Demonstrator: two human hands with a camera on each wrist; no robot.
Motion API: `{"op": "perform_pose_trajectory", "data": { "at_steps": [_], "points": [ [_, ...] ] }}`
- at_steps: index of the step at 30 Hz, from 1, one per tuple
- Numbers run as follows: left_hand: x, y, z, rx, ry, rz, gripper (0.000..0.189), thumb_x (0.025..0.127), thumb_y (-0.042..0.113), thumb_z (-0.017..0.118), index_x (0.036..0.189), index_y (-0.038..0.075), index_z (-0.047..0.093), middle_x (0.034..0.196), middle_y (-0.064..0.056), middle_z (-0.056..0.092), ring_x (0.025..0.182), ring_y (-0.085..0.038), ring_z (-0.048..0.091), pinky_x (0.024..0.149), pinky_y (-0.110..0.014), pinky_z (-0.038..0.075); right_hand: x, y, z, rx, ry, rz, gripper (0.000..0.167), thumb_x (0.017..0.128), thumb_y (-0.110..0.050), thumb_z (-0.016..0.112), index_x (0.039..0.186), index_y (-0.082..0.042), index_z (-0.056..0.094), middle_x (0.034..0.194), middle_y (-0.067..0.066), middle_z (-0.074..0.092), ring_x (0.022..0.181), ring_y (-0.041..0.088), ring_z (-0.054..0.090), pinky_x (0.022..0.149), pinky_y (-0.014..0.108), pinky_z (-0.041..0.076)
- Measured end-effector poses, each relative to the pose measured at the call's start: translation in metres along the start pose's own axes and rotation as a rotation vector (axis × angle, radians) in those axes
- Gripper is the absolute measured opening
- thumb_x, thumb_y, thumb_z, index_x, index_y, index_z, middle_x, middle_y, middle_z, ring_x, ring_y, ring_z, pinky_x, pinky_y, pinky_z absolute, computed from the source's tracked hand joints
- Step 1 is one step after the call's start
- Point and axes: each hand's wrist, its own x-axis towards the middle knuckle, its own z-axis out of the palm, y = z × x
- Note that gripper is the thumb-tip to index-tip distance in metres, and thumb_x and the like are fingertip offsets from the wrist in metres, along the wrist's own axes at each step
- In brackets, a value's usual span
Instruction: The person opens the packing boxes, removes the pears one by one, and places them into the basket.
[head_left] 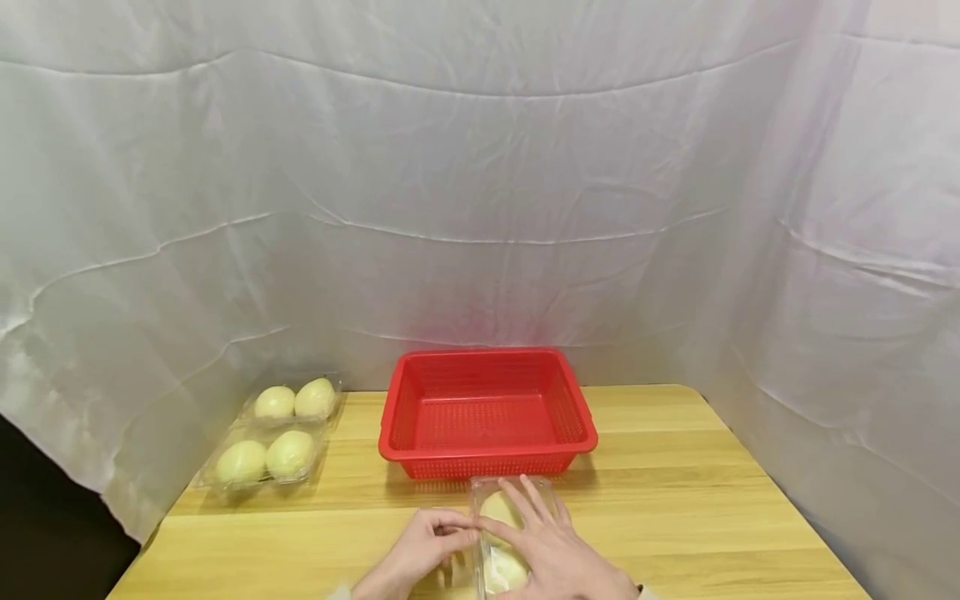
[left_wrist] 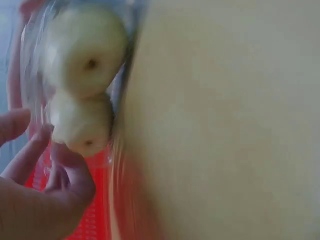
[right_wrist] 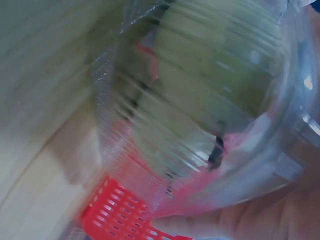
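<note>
A clear plastic clamshell box (head_left: 480,583) lies on the table near its front, with two pale yellow pears (head_left: 504,571) inside. My left hand (head_left: 423,546) is at its left side, thumb and curled fingers pinching the box's edge. Over the lid my right hand (head_left: 558,554) is spread, its fingers straight and pressing across the top. In the left wrist view the pears (left_wrist: 85,50) show through the plastic, with left fingers (left_wrist: 75,172) bent right beside them. The right wrist view has the ribbed box wall (right_wrist: 200,90) close up, and right fingers (right_wrist: 200,225) along its lower side.
Just beyond the box stands a red perforated plastic basket (head_left: 487,454) with nothing in it. Two more clear boxes, each with two pears, sit at the left: a back one (head_left: 337,387) and a front one (head_left: 318,458). Grey cloth (head_left: 480,208) hangs behind and beside the table.
</note>
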Motion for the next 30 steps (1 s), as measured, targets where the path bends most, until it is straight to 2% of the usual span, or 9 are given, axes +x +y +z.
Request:
{"op": "perform_pose_trajectory", "data": {
  "at_steps": [2,5,9,13,16,18,23,26,30],
  "points": [
    [-0.005,0.000,0.000,0.038,-0.077,0.039,0.036,0.088,0.016,0.071,0.120,-0.001,0.067,0.090,-0.003,0.068,0.058,-0.005,0.054,0.049,-0.018,0.044,-0.001,-0.001,0.000,0.016,-0.001,0.029,0.080,0.079,-0.076,0.056,0.149,-0.044,0.034,0.162,0.018,0.015,0.145,0.052,0.010,0.093,0.083,0.024],
    [-0.013,0.001,-0.003,0.111,-0.165,0.090,0.053,0.085,0.014,0.075,0.132,-0.004,0.057,0.095,-0.007,0.063,0.063,-0.001,0.051,0.054,-0.015,0.041,-0.003,-0.005,-0.001,0.035,-0.013,0.074,0.080,0.078,-0.077,0.057,0.149,-0.044,0.036,0.162,0.017,0.016,0.145,0.052,0.012,0.092,0.083,0.026],
    [-0.022,0.002,-0.003,0.180,-0.243,0.143,0.081,0.078,0.008,0.080,0.144,-0.011,0.037,0.090,0.000,0.053,0.065,0.002,0.044,0.058,-0.012,0.038,-0.004,-0.010,-0.005,0.045,-0.021,0.119,0.083,0.077,-0.078,0.058,0.149,-0.045,0.035,0.162,0.019,0.017,0.144,0.053,0.015,0.088,0.083,0.029],
    [-0.023,0.003,0.000,0.217,-0.293,0.226,0.090,0.075,0.000,0.080,0.145,-0.016,0.025,0.084,0.008,0.048,0.066,0.004,0.043,0.060,-0.012,0.039,-0.004,-0.011,-0.010,0.010,-0.044,0.132,0.087,0.074,-0.082,0.055,0.150,-0.049,0.030,0.162,0.018,0.017,0.144,0.052,0.017,0.084,0.083,0.032],
    [-0.023,0.001,0.001,0.247,-0.305,0.254,0.090,0.077,0.003,0.080,0.145,-0.017,0.024,0.080,0.012,0.044,0.066,0.007,0.042,0.058,-0.012,0.037,-0.004,-0.012,-0.017,-0.073,-0.091,0.083,0.089,0.072,-0.086,0.052,0.150,-0.053,0.023,0.161,0.014,0.020,0.143,0.048,0.020,0.080,0.081,0.037],
    [-0.022,-0.001,0.001,0.273,-0.309,0.263,0.090,0.079,0.008,0.081,0.144,-0.017,0.024,0.078,0.013,0.043,0.065,0.008,0.040,0.056,-0.011,0.035,-0.003,-0.012,-0.022,-0.170,-0.109,0.018,0.090,0.071,-0.088,0.050,0.150,-0.055,0.020,0.158,0.010,0.025,0.141,0.042,0.026,0.078,0.076,0.043],
    [-0.021,-0.003,-0.001,0.311,-0.311,0.277,0.086,0.080,0.013,0.080,0.144,-0.012,0.029,0.076,0.015,0.042,0.063,0.010,0.039,0.055,-0.010,0.032,0.005,-0.008,-0.032,-0.347,-0.065,-0.138,0.091,0.069,-0.088,0.053,0.149,-0.053,0.026,0.149,0.005,0.037,0.133,0.032,0.038,0.087,0.068,0.045],
    [-0.021,-0.003,-0.003,0.371,-0.301,0.302,0.080,0.078,0.015,0.081,0.139,-0.009,0.034,0.079,0.013,0.046,0.064,0.010,0.039,0.056,-0.010,0.034,0.012,-0.003,-0.033,-0.320,-0.029,-0.209,0.087,0.070,-0.084,0.058,0.147,-0.051,0.034,0.153,0.005,0.037,0.138,0.035,0.036,0.095,0.073,0.034],
    [-0.023,-0.002,-0.003,0.437,-0.269,0.292,0.077,0.076,0.018,0.082,0.135,-0.003,0.036,0.086,0.008,0.054,0.063,0.009,0.042,0.055,-0.012,0.037,0.021,0.005,-0.026,-0.199,-0.021,-0.254,0.078,0.076,-0.080,0.056,0.144,-0.048,0.040,0.159,0.003,0.030,0.146,0.040,0.025,0.100,0.078,0.024]
  ]
}}
